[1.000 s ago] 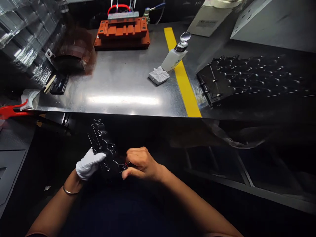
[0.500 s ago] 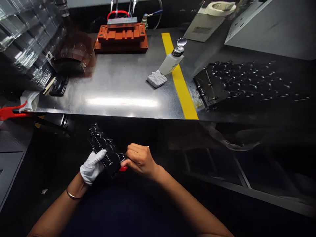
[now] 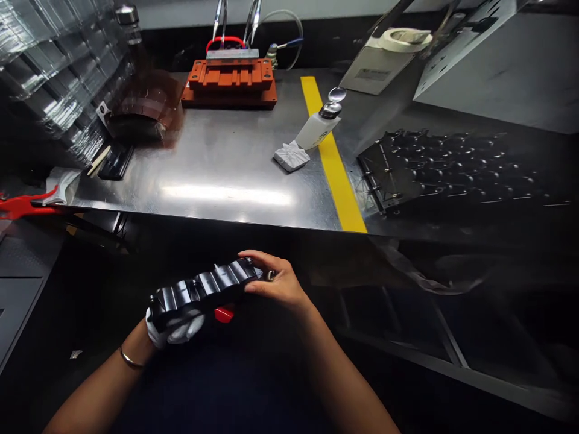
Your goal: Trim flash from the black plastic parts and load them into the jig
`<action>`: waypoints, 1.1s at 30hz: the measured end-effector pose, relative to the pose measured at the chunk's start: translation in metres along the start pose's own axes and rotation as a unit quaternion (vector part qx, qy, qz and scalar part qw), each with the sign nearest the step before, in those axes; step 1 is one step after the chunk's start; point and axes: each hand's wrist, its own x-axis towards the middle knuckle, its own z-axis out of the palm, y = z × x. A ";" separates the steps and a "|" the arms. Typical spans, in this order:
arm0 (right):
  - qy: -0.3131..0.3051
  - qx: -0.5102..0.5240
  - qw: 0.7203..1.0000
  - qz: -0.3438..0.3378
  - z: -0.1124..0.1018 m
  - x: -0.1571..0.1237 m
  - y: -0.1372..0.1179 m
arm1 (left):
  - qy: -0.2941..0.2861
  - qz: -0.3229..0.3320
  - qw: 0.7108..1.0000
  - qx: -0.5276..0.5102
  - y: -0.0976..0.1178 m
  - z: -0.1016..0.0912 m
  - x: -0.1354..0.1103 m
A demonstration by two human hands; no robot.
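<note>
Below the table's front edge I hold a long black ribbed plastic part [image 3: 205, 289] between both hands. It lies nearly level, its left end lower. My left hand [image 3: 174, 328], in a white glove, grips the left end from underneath. My bare right hand [image 3: 278, 280] pinches the right end with curled fingers. A small red tool [image 3: 224, 314] shows just under the part's middle; which hand holds it I cannot tell.
A steel table [image 3: 217, 175] with a yellow stripe [image 3: 335, 163] carries an orange fixture [image 3: 230, 81], a white dispenser bottle [image 3: 319, 126], a folded wipe [image 3: 292, 155] and a stack of black parts [image 3: 447, 166]. Clear trays [image 3: 54, 66] stand at left, a red tool [image 3: 22, 205] beside them.
The black part has been turned from standing on end, pins showing, to lying nearly level with its ribbed side up. My right hand moved from the red tool to the part's right end.
</note>
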 end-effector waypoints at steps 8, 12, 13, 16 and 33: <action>0.082 0.108 0.988 0.072 0.050 -0.007 0.013 | 0.069 0.145 0.987 -0.017 0.008 0.030 0.008; 0.055 0.083 0.990 0.097 0.052 -0.010 0.004 | 0.106 0.119 0.984 -0.073 0.000 0.032 0.014; 0.056 0.065 0.992 0.093 0.050 -0.010 0.002 | 0.108 0.115 0.984 -0.077 -0.001 0.031 0.015; 0.046 0.039 0.995 0.076 0.048 -0.008 0.001 | 0.095 0.091 0.985 -0.114 -0.005 0.029 0.017; -0.127 -0.324 0.894 -0.282 0.037 -0.008 -0.030 | -0.030 0.089 0.991 0.093 0.004 0.028 -0.005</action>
